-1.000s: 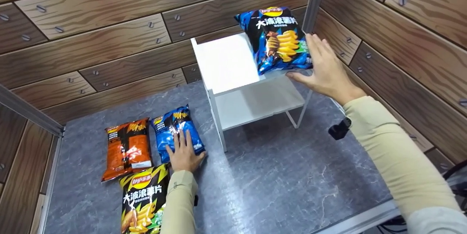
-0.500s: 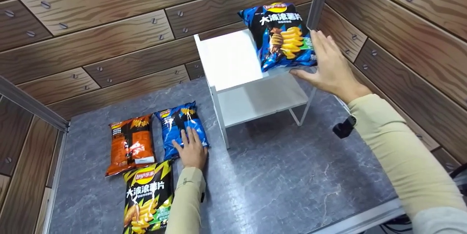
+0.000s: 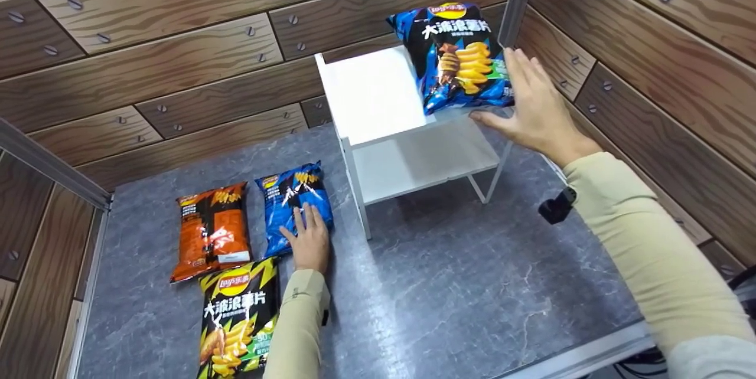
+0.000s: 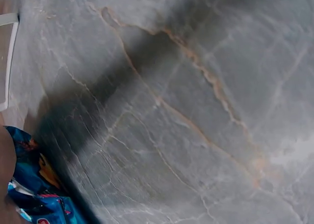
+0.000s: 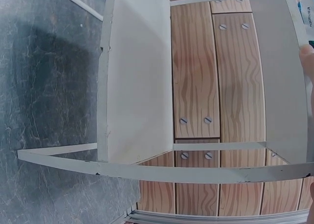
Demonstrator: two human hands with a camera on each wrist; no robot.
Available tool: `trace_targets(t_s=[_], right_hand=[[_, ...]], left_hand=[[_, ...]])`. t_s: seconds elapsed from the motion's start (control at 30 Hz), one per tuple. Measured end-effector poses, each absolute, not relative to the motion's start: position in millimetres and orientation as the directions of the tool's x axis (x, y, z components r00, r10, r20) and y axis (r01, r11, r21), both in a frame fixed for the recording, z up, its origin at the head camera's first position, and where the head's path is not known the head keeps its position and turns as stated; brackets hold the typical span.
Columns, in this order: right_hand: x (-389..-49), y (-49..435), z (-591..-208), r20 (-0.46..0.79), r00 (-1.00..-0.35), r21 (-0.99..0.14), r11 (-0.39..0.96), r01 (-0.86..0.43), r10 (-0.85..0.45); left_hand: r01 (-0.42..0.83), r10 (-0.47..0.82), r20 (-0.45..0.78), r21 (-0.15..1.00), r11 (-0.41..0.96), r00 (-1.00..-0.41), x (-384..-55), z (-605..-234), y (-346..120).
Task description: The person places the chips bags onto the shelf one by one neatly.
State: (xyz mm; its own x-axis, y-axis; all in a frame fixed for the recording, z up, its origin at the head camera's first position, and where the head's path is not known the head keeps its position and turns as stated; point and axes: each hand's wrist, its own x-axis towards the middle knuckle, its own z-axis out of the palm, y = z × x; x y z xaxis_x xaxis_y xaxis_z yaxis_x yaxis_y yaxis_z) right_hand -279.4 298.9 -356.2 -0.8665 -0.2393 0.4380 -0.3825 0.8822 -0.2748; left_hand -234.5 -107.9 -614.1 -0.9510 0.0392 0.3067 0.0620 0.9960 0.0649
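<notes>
Head view shows a yellow-and-black bag (image 3: pixel 236 308) closest, on the grey table (image 3: pixel 449 290); past it, the left hand (image 3: pixel 309 242) rests on a blue bag (image 3: pixel 284 205), grip wide; an orange bag (image 3: pixel 214 230) lies just left of that; farther, the right hand (image 3: pixel 538 104), grip also wide, touches the side of a black-and-blue bag (image 3: pixel 455 60) on top of a white shelf (image 3: pixel 375 95); plank walls (image 3: pixel 177 25) stand behind.

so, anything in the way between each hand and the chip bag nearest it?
Nothing visible. The left hand lies over the lower blue bag; the right hand is at the right edge of the shelf bag. The orange bag lies left of the lower blue one, out of the way.
</notes>
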Motion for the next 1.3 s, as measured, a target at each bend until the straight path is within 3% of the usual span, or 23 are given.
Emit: trace_targets(t_s=[0.2,0.3,0.53,0.9,1.1,1.3], right_hand=[[-279,299,-357,0.455,-0.857,-0.280,0.875,-0.394,-0.240],[-280,300,-358,0.465,-0.852,-0.283,0.872,-0.400,-0.240],[-280,299,-358,0.474,-0.847,-0.279,0.872,-0.403,-0.240],[-280,298,-357,0.453,-0.860,-0.281,0.878,-0.388,-0.235],[-279,299,-357,0.450,-0.863,-0.293,0.875,-0.387,-0.231],[-280,299,-358,0.465,-0.853,-0.281,0.875,-0.394,-0.235]], left_hand=[[0.054,0.000,0.257,0.203,0.978,-0.967,-237,-603,-111],[0.057,-0.016,0.292,0.238,0.970,-0.956,-238,-594,-112],[0.129,-0.166,0.485,0.517,0.846,-0.858,-245,-575,-123],[-0.023,-0.445,0.283,0.824,0.566,-0.849,-246,-538,-140],[-0.116,-0.512,0.116,0.910,0.398,-0.851,-238,-526,-143],[-0.075,-0.530,-0.008,0.992,0.105,-0.848,-228,-524,-140]])
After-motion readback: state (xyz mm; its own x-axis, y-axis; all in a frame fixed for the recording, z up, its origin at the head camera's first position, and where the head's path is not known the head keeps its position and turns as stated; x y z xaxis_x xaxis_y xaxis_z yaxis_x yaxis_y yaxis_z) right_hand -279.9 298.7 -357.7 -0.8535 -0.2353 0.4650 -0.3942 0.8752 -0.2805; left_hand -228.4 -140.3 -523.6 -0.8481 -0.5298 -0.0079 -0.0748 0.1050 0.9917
